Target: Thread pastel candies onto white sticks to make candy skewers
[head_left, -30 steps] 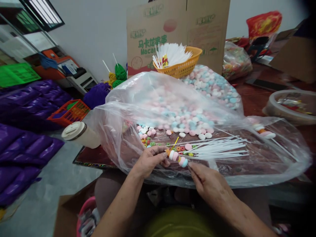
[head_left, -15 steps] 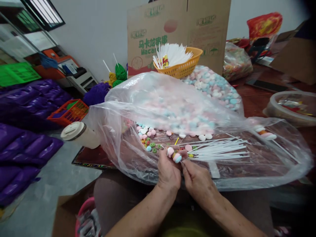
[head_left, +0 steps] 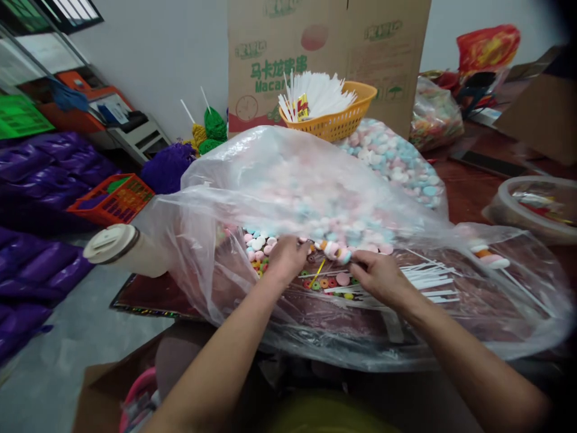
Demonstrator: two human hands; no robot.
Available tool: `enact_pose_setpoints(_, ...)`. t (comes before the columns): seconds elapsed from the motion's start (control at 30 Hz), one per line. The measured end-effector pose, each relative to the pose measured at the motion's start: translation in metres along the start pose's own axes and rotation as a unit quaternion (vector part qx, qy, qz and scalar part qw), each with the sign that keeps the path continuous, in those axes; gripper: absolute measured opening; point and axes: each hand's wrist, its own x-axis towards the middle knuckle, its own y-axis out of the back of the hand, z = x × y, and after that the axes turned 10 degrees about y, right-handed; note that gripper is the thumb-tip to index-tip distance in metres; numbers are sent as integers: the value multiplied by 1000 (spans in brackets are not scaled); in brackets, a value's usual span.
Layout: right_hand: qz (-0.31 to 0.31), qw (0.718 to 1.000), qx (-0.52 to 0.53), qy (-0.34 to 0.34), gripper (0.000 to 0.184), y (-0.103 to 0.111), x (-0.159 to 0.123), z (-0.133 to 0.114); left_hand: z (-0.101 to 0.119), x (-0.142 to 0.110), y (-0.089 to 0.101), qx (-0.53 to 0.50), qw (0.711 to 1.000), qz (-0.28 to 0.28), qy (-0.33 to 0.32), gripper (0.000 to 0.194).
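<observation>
A skewer of pastel marshmallows and orange rings (head_left: 336,251) lies between my two hands, just above the plastic sheet. My right hand (head_left: 383,279) pinches its right end, thumb and fingers pressed together. At the other end my left hand (head_left: 286,260) has its fingers curled closed; what lies in them is hidden. Loose pink, white and blue marshmallows (head_left: 258,243) sit left of my left hand. Coloured cereal rings (head_left: 324,283) lie in front of the skewer. White sticks (head_left: 430,281) are spread out right of my right hand, partly behind it.
Clear plastic (head_left: 216,210) covers a heap of marshmallows. An orange basket (head_left: 356,114) of white sticks stands behind, before a large carton (head_left: 329,42). A lidded cup (head_left: 130,249) is at the left edge. To the right are a finished skewer (head_left: 491,258) and a plastic tub (head_left: 505,198).
Both hands have moved forward from the near edge with the skewer and spread apart, the left going left and the right going right. The view has shifted slightly.
</observation>
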Motion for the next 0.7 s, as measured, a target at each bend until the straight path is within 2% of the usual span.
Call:
enact_pose_setpoints(0.1,-6,1000,-28,-1,17,-10,21,-6,-5,1,-4,43,999,1,-14,9)
enact_pose_setpoints(0.2,-4,1000,-21,5,16,-14,27,-12,-12,-18,3,42,999,-1,-18,5)
enact_pose_setpoints(0.23,2,1000,9,2,17,-13,25,-15,-15,-26,7,20,1000,-1,-15,9)
enact_pose_setpoints(0.3,35,990,137,-13,17,-11,15,-24,-17,-44,11,-43,999,24,-22,16)
enact_pose_setpoints(0.33,60,972,226,-30,18,-11,9,-32,-17,-52,10,-66,996,51,-40,16)
enact_pose_setpoints(0.37,84,943,319,-51,21,-11,3,-41,-17,-59,8,-77,991,82,-72,16)
enact_pose_setpoints(0.43,113,865,478,-103,26,-14,-7,-60,-14,-70,3,-73,978,127,-151,13)
enact_pose_setpoints(0.5,117,780,594,-159,32,-16,-13,-78,-11,-80,0,-70,967,133,-207,13)
enact_pose_setpoints(0.57,121,714,662,-192,39,-16,-16,-90,-9,-88,1,-74,960,121,-243,14)
enact_pose_setpoints(0.63,133,687,686,-200,42,-13,-18,-96,-8,-95,5,-69,955,101,-271,17)
enact_pose_setpoints(0.7,134,683,690,-199,41,-10,-21,-100,-8,-99,11,-62,957,77,-273,20)
